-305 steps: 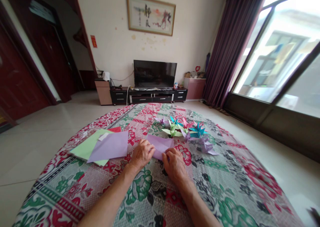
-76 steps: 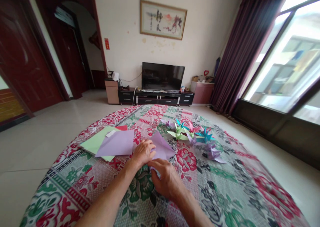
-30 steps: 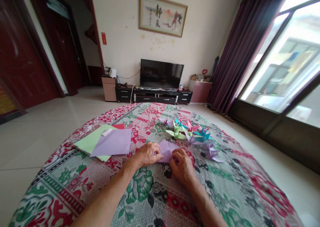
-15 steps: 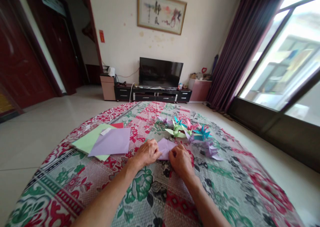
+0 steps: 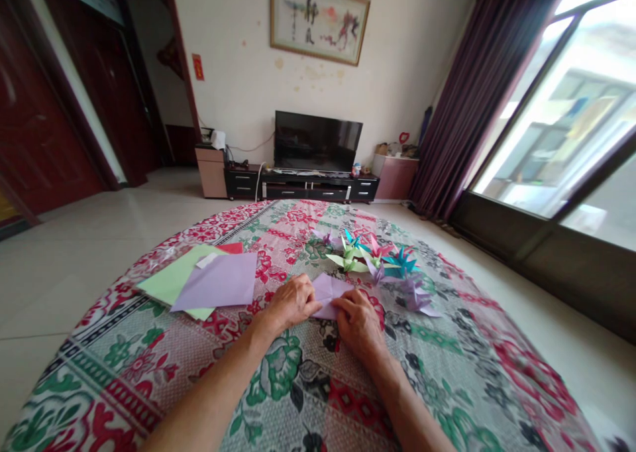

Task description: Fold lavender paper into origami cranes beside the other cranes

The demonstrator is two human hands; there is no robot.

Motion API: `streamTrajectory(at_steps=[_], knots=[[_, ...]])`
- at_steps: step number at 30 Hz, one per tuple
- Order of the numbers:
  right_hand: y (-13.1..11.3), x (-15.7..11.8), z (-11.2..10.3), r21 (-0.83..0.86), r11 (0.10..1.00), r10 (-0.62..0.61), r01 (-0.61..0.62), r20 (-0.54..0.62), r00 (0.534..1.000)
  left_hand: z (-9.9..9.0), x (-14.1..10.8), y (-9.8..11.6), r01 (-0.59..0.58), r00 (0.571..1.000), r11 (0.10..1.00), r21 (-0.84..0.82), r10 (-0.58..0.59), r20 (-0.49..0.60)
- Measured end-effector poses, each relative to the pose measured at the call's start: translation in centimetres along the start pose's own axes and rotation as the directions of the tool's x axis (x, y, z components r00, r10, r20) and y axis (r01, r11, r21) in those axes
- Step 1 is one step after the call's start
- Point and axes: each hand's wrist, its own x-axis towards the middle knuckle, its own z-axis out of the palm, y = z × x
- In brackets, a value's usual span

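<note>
A small folded piece of purple paper [image 5: 326, 291] lies on the patterned tablecloth between my two hands. My left hand [image 5: 297, 299] grips its left edge, fingers curled. On its right side, my right hand [image 5: 358, 316] has its fingers bent over the paper, with a fingertip pressing near the middle. Just beyond and to the right stand several folded paper cranes, among them a light green one [image 5: 349, 260], a blue one [image 5: 402, 261] and a purple one [image 5: 417, 296]. The undersides of both hands are hidden.
At the left of the round table [image 5: 199, 379] lie flat sheets: a purple sheet [image 5: 221, 283] over light green sheets [image 5: 169, 281], with a red corner showing behind and a small white piece on top. Beyond the table stand a television [image 5: 318, 142] and a low cabinet.
My right hand's fingers have shifted, and one now reaches farther left across the purple paper. My left hand keeps its grip. The view has moved slightly.
</note>
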Motion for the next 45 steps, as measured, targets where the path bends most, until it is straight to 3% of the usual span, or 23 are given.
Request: streamTrajectory(at_steps=[10, 25, 38, 45], knots=[[0.38, -0.28, -0.41, 0.071, 0.996, -0.064, 0.062, 0.025, 0.998, -0.38, -0.12, 0.22, 0.025, 1.000, 1.000, 0.000, -0.025, -0.012], [-0.23, -0.07, -0.55, 0.019, 0.998, -0.055, 0.054, 0.031, 0.998, -0.08, 0.09, 0.40, 0.069, 0.998, 0.997, 0.043, -0.069, 0.000], [-0.03, 0.41, 0.04, -0.011, 1.000, 0.009, -0.009, 0.004, 1.000, 0.34, 0.04, 0.35, 0.037, 0.999, 0.997, 0.070, -0.035, -0.028], [-0.09, 0.53, -0.06, -0.089, 0.996, -0.025, 0.029, 0.042, 0.999, 0.30, -0.02, 0.53, 0.049, 0.998, 0.998, 0.050, -0.048, -0.028]])
